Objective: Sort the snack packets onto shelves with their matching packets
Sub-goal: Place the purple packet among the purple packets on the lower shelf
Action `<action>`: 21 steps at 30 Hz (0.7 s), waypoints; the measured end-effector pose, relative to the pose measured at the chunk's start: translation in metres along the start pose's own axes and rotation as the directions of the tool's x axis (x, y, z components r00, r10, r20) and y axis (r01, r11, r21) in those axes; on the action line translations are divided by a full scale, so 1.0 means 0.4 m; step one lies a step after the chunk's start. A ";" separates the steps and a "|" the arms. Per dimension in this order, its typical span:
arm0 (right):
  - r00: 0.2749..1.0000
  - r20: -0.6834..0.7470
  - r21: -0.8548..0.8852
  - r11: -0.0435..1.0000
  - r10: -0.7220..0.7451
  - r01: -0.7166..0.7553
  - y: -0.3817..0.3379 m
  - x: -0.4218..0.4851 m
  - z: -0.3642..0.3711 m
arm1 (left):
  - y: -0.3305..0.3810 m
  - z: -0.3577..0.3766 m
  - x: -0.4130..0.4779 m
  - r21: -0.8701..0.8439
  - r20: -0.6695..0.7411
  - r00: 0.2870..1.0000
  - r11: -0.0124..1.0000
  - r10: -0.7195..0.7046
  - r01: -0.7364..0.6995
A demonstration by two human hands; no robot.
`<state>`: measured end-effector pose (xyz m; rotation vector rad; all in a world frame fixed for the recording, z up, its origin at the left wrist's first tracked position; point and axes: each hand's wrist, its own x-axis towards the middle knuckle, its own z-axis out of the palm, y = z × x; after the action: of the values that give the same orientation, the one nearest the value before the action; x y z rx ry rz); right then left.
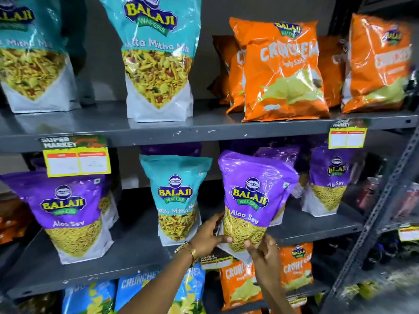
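Purple Aloo Sev packet [254, 200], upright at the middle shelf's [317, 230] front edge, 3 o'clock of a teal packet [175, 198]; our left hand [209, 237] and right hand [264, 251] fingers clasp its base.

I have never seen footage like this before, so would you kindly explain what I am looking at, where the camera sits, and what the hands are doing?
There is no machine here: a person wears a wide-angle camera on the head, so the single picture looks forward and down at their own hands and a grey metal shelf rack. The left hand and right hand together grip the bottom of a purple Aloo Sev packet at the middle shelf. Beside it stands a teal Khatta Mitha Mix packet, the odd one among purple packets. The top shelf holds more teal packets and orange Crunchem bags. Blue and orange bags fill the shelf below.
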<state>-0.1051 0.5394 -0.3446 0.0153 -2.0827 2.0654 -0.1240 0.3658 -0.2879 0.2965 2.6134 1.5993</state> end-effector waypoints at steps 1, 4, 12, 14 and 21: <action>1.000 -0.013 0.001 1.000 0.017 -0.017 0.006 0.013 0.007 | -0.006 0.002 0.014 0.001 0.001 1.000 1.000 -0.014 0.014; 1.000 -0.024 0.012 1.000 0.008 -0.008 0.025 0.054 0.031 | -0.041 0.009 0.054 -0.018 -0.031 0.999 0.999 -0.044 0.043; 0.999 0.013 -0.089 0.995 -0.035 0.036 0.065 0.156 0.083 | -0.079 0.047 0.093 -0.080 -0.307 0.948 0.995 -0.079 0.057; 0.998 0.050 -0.126 0.991 -0.048 0.054 0.075 0.182 0.091 | -0.069 0.056 0.091 -0.062 -0.375 0.925 0.997 -0.065 0.045; 0.993 -0.030 -0.245 0.964 -0.110 0.100 0.037 0.136 0.102 | -0.072 0.070 0.010 0.138 -0.561 0.827 0.989 0.035 0.052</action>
<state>-0.1662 0.5068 -0.3508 0.0415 -2.2419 1.7230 -0.1274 0.3786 -0.3261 -0.2307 3.1587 1.6984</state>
